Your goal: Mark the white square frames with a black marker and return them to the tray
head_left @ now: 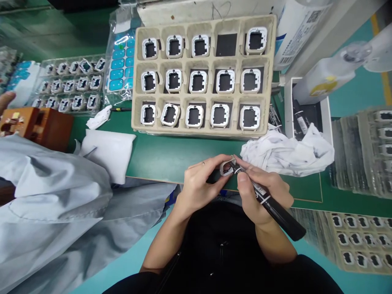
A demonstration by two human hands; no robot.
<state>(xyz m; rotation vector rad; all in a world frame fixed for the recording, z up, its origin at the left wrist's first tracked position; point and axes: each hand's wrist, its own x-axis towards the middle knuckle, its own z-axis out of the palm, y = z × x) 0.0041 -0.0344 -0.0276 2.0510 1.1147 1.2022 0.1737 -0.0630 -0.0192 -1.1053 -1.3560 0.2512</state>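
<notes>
Left hand (200, 183) pinches small white frame (227, 167) just in front of pulp tray (203, 130), above desk (165, 157) edge. Right hand (260, 192) closed round black marker (269, 204), tip touching frame. Advice: keep frame steady, pen pressure light, avoid slip onto fingers. Tray: fifteen cells, fourteen with frames, one cell without. White cloth (288, 153) right of tray.

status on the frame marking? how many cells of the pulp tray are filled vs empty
Done, as far as shows: the beige pulp tray holds fourteen white square frames; one top-row cell is empty. Whether those are already marked cannot be told. In hand: the left hand pinches one white frame while the right hand puts a black marker pen to it. Left: at least this frame and the empty cell.
</notes>
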